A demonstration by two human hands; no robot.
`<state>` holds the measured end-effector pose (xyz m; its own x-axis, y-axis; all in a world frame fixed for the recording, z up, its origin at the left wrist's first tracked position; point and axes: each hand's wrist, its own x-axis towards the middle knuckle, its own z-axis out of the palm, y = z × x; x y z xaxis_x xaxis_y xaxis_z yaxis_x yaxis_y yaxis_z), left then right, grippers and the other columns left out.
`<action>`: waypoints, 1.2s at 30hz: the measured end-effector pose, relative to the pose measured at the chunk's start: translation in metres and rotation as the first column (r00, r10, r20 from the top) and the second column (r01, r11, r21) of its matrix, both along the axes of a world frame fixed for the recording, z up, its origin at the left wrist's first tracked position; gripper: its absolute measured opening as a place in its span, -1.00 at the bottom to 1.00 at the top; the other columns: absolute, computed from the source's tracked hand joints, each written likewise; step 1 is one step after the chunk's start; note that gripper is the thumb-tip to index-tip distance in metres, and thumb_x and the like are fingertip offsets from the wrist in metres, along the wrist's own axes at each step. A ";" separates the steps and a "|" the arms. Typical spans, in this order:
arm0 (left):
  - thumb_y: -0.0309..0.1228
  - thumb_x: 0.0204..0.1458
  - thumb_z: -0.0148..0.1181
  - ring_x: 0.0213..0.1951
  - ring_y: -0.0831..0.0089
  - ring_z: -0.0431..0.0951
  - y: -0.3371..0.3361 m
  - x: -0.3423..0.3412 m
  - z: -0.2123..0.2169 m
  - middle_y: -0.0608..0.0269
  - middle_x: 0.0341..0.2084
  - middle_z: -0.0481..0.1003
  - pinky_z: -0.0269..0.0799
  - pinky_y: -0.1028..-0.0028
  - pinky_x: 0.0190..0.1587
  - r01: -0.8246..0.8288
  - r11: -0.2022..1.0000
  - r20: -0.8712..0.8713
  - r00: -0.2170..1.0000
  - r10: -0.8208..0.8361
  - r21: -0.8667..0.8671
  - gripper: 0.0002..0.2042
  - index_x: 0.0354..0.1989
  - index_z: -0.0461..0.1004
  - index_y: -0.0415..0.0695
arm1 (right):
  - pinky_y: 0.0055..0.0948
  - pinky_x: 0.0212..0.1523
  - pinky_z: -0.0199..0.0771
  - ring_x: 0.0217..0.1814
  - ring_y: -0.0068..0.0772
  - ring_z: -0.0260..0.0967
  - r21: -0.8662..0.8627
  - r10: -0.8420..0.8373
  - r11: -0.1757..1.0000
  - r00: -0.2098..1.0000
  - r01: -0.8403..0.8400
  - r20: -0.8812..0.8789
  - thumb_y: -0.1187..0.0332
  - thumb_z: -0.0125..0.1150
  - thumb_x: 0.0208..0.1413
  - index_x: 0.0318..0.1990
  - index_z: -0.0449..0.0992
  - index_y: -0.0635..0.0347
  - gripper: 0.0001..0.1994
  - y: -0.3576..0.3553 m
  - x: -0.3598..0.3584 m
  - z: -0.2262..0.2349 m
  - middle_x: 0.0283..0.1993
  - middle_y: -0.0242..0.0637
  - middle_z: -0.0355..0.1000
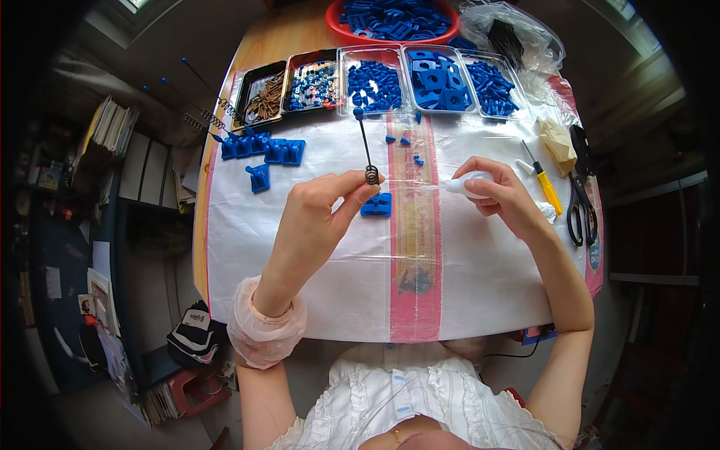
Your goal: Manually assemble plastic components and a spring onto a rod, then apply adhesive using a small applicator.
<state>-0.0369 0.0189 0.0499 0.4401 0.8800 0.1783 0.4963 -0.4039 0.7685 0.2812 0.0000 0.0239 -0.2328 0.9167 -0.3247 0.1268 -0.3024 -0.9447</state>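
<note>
Near the table's middle my left hand (311,214) pinches the lower end of a dark coil spring (371,175). A thin black rod rises from the coil to a small blue ball (358,113). My right hand (510,196) is closed around a small white squeeze bottle (475,184), its narrow tip pointing left at the spring. A thin pale line spans the gap between tip and spring; whether it is a strand of liquid I cannot tell. Just below my left fingertips a blue plastic base (376,208) rests on the sheet.
Trays of small parts line the back: brass-coloured screws (264,96), beads (313,84), blue pieces (373,84). Behind stands a red basin (454,31). Blue bases with springs (247,144) sit at left. At right lie a yellow screwdriver (550,193) and black scissors (580,210).
</note>
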 end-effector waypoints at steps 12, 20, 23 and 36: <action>-0.42 0.31 0.27 -0.46 0.56 0.52 0.001 0.001 0.001 0.21 -0.44 0.64 0.42 0.52 -0.40 0.008 1.000 -0.014 1.000 -0.008 0.028 -0.80 0.00 0.70 -0.24 | -0.67 -0.50 -0.10 -0.50 -0.80 0.05 -0.004 -0.002 1.000 1.000 0.002 0.004 0.06 0.30 0.18 -0.08 0.61 0.09 -0.67 -0.006 0.005 0.000 -0.51 -0.64 0.19; -0.43 0.32 0.26 -0.46 0.54 0.53 0.002 0.000 -0.002 0.19 -0.44 0.65 0.41 0.52 -0.41 0.004 0.999 -0.011 1.000 -0.004 0.037 -0.80 0.00 0.70 -0.22 | -0.67 -0.50 -0.10 -0.51 -0.80 0.06 0.003 -0.021 1.000 0.999 0.021 0.037 0.02 0.32 0.15 -0.10 0.62 0.09 -0.65 -0.006 0.002 0.001 -0.53 -0.63 0.20; -0.43 0.32 0.26 -0.46 0.54 0.54 0.001 0.000 -0.002 0.19 -0.43 0.65 0.41 0.52 -0.41 0.001 0.999 -0.013 1.000 0.000 0.034 -0.80 0.00 0.70 -0.22 | -0.68 -0.49 -0.10 -0.51 -0.80 0.05 0.008 -0.021 1.000 0.999 0.021 0.030 0.02 0.32 0.16 -0.10 0.62 0.10 -0.64 -0.006 0.001 0.000 -0.53 -0.64 0.19; -0.40 0.32 0.27 -0.45 0.55 0.55 0.000 0.001 -0.002 0.19 -0.43 0.67 0.42 0.53 -0.38 0.002 1.000 0.022 1.000 -0.003 0.031 -0.78 0.03 0.70 -0.21 | -0.41 0.12 0.36 -0.07 -0.53 0.52 0.287 -0.235 0.921 0.964 0.262 -0.128 0.24 0.43 0.26 0.11 0.53 0.17 -0.64 0.006 0.070 0.022 -0.13 -0.21 0.67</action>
<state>-0.0359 0.0194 0.0479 0.4379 0.8729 0.2151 0.4784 -0.4288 0.7663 0.3514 0.0056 0.0462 -0.0002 0.9999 -0.0152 -0.0048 -0.0152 -0.9999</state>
